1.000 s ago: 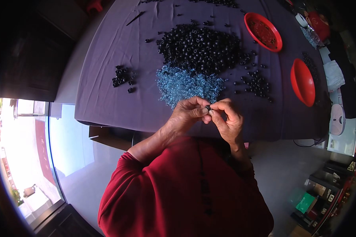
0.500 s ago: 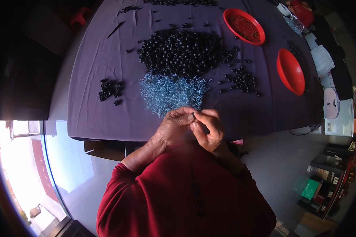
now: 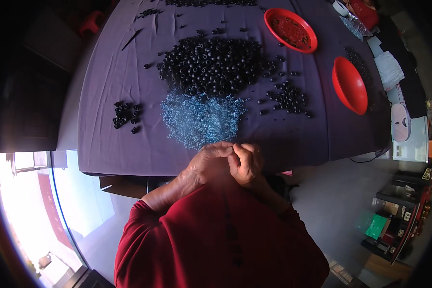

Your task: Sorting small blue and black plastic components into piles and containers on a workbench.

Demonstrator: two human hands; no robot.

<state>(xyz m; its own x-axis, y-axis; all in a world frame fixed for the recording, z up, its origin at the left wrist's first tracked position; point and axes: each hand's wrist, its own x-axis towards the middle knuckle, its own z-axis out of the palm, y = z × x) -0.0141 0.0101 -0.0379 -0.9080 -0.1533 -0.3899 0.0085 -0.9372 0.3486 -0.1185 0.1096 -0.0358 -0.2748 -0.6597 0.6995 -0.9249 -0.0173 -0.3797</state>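
Observation:
My left hand [image 3: 208, 162] and my right hand [image 3: 247, 165] meet at the table's near edge, fingertips pinched together. What they hold, if anything, is too small and covered to make out now. Just beyond the fingers spreads a heap of tiny light-blue, wiry-looking pieces [image 3: 200, 119]. Behind it, touching, lies a large heap of small black round pieces [image 3: 211, 65], some with a hole. Smaller groups of similar black pieces lie to the left [image 3: 124, 115] and right [image 3: 289, 97].
A purple cloth [image 3: 293, 139] covers the table. One red dish [image 3: 313, 45] with small dark bits in it stands at the far right; another red dish [image 3: 349, 86] is nearer the right edge. A thin black tool [image 3: 130, 40] lies far left. More black pieces [image 3: 211, 2] line the far side.
Both hands have drawn slightly down toward my body and closed in tighter. A small dark piece seen between the fingertips earlier is now hidden. The whole view has shifted a little.

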